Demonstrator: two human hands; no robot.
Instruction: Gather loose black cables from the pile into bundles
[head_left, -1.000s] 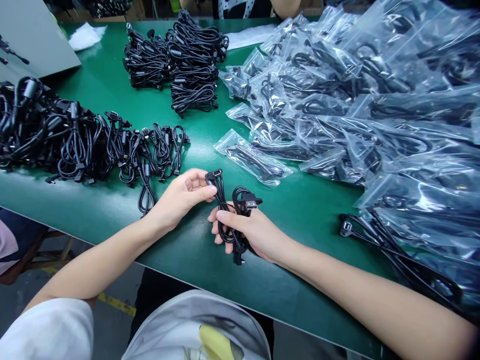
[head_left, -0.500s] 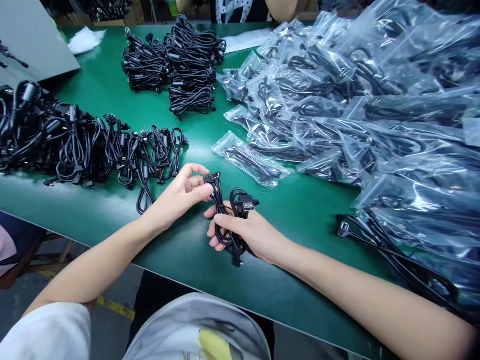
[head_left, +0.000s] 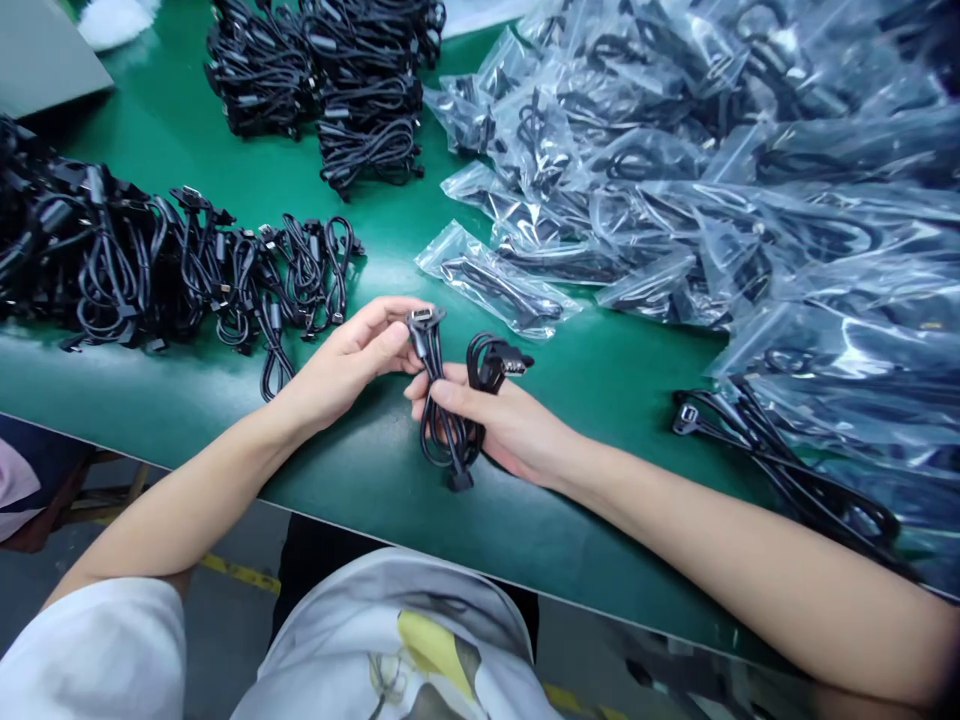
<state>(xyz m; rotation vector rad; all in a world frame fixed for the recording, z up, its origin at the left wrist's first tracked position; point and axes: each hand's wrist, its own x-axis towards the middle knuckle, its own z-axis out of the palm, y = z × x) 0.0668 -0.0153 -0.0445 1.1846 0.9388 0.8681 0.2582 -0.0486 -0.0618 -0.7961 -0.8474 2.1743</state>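
Left hand [head_left: 337, 370]: fingers bent, thumb and fingertips at a black rectangular connector with a metal-rimmed socket [head_left: 421, 316], top end of a coiled, slim black rubber-coated cable bundle [head_left: 435, 365]. Right hand [head_left: 514, 425]: gripping that bundle near its middle, thumb across the front, fingers curled behind. Bundle sits between the two hands, held up over the glossy green tabletop [head_left: 352, 475], loops hanging below the right thumb. A blocky black end piece [head_left: 460, 478] hangs at the bottom, below the right fingers. Above the right hand, a second black loop with a flat black plug [head_left: 514, 362] sticks out; can't tell if same cable or another.

Left of the left hand: long heap of tied black cable coils [head_left: 142, 260], nearest coil just beside the wrist. Ahead of both hands, farther off: stacked black cable bundles [head_left: 367, 110]. Just ahead of the right hand: single flat transparent plastic bag with black cable inside [head_left: 495, 285]. Ahead and right of it: big pile of transparent bagged black cables [head_left: 675, 170]. Right of right hand, beyond forearm: unbagged long black cable [head_left: 795, 470], beside the pile.
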